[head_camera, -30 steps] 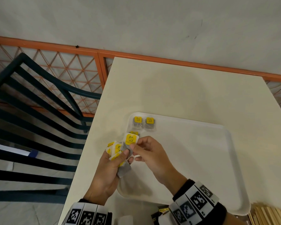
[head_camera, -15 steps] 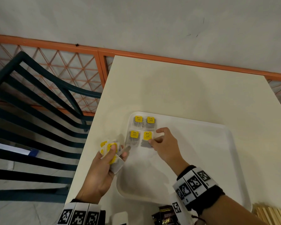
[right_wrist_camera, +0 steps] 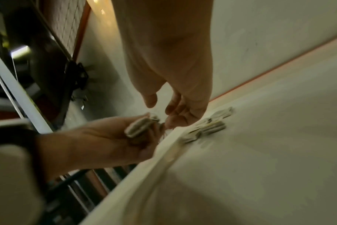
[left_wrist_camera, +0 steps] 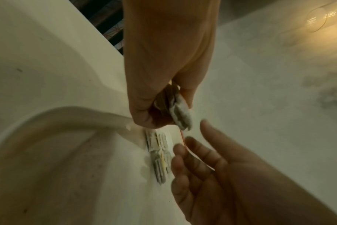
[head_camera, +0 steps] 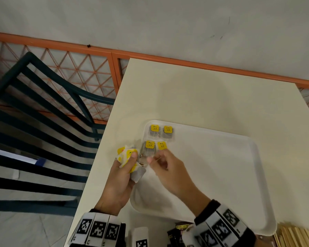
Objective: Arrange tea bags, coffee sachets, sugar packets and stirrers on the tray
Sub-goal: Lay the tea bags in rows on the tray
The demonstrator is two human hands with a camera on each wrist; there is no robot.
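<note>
Cream table (head_camera: 212, 97) against a grey wall with an orange mesh railing; dark slatted chair (head_camera: 43, 122) off the table's left edge. White tray (head_camera: 230, 175) near the table's front edge, toward the left. Four tea bags (head_camera: 158, 139) with yellow tags laid flat in a two-by-two block in the tray's far left corner, rest of the tray bare. Left hand (head_camera: 121, 182) just over the tray's left rim, fingers and thumb curled round a bunch of further tea bags (head_camera: 130, 159), tags and grey pouches sticking out. Right hand (head_camera: 169, 168) over the tray beside the laid block, fingers (head_camera: 150, 159) loosely bent and reaching toward the bunch; a thin string close to the fingertips, but whether pinched cannot be told. At the table's front edge, dark coffee sachets (head_camera: 178, 232) and, toward the front right corner, wooden stirrers (head_camera: 296, 237), both off the tray. Sugar packets not made out. Judged early in the task: tea bags partly placed, held ones left to lay, then sachets, sugar and stirrers.
</note>
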